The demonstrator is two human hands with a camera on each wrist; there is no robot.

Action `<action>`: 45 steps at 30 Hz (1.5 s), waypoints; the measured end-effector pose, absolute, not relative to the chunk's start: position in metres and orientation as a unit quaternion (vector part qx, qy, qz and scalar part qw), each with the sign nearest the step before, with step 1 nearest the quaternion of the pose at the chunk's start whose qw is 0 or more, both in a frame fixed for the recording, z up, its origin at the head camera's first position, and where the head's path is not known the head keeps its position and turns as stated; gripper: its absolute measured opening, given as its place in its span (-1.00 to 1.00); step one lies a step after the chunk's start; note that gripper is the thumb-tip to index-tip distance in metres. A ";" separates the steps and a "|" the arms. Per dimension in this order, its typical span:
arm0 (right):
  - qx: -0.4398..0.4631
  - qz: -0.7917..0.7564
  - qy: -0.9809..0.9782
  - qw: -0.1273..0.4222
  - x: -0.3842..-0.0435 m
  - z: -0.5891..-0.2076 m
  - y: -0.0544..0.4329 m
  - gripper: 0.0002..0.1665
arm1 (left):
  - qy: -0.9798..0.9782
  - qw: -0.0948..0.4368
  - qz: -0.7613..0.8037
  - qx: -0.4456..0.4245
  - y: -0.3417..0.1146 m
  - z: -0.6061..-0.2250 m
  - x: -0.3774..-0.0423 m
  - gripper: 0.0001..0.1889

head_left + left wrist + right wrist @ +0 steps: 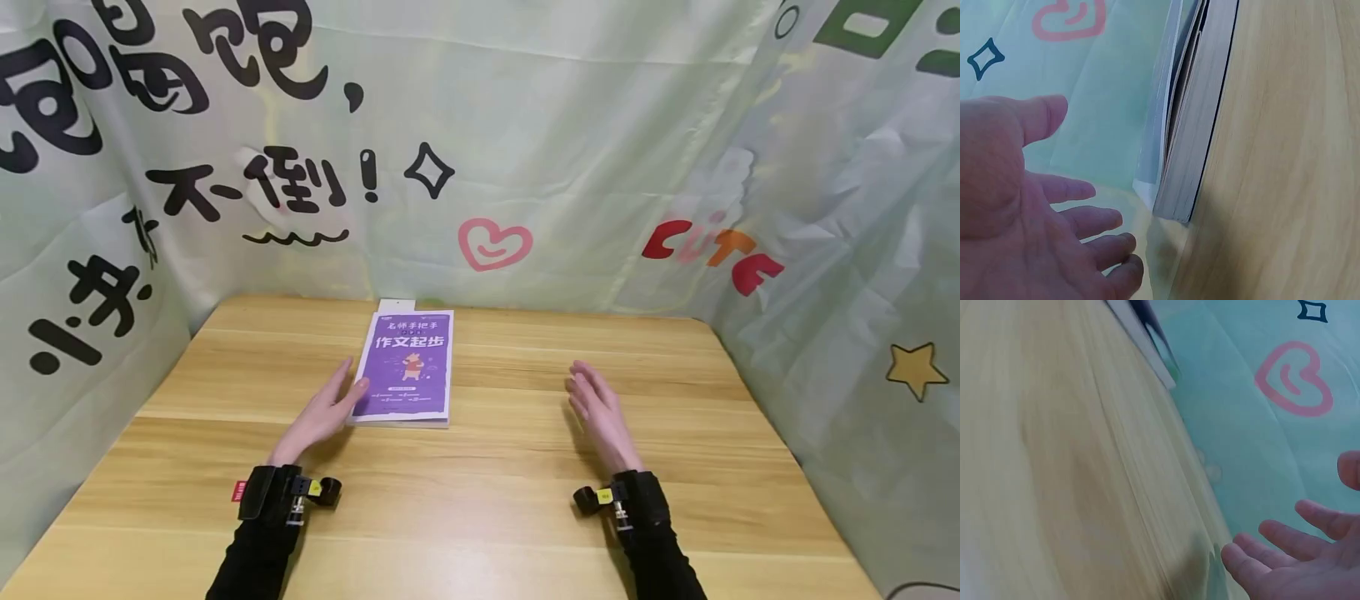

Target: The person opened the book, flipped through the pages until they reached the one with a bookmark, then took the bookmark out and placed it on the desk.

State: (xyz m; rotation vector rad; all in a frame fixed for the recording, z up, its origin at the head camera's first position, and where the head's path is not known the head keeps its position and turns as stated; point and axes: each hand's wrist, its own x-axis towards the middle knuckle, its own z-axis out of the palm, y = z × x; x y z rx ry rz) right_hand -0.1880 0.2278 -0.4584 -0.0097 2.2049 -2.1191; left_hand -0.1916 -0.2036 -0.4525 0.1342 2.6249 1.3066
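A purple book [408, 367] with white lettering and a small cartoon animal on its cover lies on the table, left of centre. A white card-like strip [397, 305] sticks out beyond its far edge. My left hand [322, 417] is at the book's left edge, fingers loosely extended. In the left wrist view that hand [1066, 212] holds nothing, and gaps show between the book's pages [1200, 119] and cover. Well to the right of the book, my right hand [600, 414] hovers over the table, its fingers extended and holding nothing. The right wrist view shows its relaxed fingers [1297, 540].
The light wooden table [510, 500] has its far edge against a pale printed curtain [570, 167], which also hangs at both sides. A dark cable [926, 586] shows at the lower right corner. Each wrist wears a black strap with a small camera.
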 end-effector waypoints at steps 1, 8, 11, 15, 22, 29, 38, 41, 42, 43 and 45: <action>-0.004 -0.701 0.711 0.043 -0.188 -0.459 0.225 -0.27 | 0.888 0.104 0.446 0.045 -0.204 -0.453 -0.192 -0.10; 0.002 -0.736 0.676 0.045 -0.191 -0.463 0.201 -0.40 | 0.860 0.103 0.498 0.049 -0.204 -0.457 -0.194 -0.18; 0.001 -0.740 0.671 0.048 -0.194 -0.464 0.187 -0.42 | 0.838 0.101 0.534 0.048 -0.205 -0.460 -0.195 -0.20; -0.010 -0.746 0.664 0.052 -0.197 -0.466 0.164 -0.41 | 0.818 0.093 0.566 0.044 -0.206 -0.464 -0.196 -0.24; -0.022 -0.720 0.691 0.055 -0.204 -0.468 0.124 -0.38 | 0.776 0.091 0.623 0.029 -0.207 -0.467 -0.195 -0.27; -0.033 -0.689 0.722 0.048 -0.215 -0.474 0.101 -0.37 | 0.750 0.076 0.657 -0.002 -0.207 -0.471 -0.196 -0.31; -0.059 -0.655 0.752 0.043 -0.222 -0.477 0.079 -0.37 | 0.729 0.072 0.681 -0.016 -0.200 -0.475 -0.201 -0.32; -0.066 -0.652 0.754 0.050 -0.225 -0.478 0.074 -0.35 | 0.728 0.077 0.681 -0.017 -0.199 -0.474 -0.202 -0.31; -0.068 -0.651 0.754 0.053 -0.226 -0.478 0.073 -0.34 | 0.728 0.077 0.681 -0.016 -0.199 -0.474 -0.202 -0.31; -0.071 -0.652 0.753 0.057 -0.227 -0.478 0.072 -0.32 | 0.728 0.077 0.681 -0.016 -0.199 -0.474 -0.202 -0.31; -0.078 -0.648 0.755 0.063 -0.229 -0.479 0.070 -0.29 | 0.730 0.076 0.679 -0.016 -0.199 -0.474 -0.203 -0.31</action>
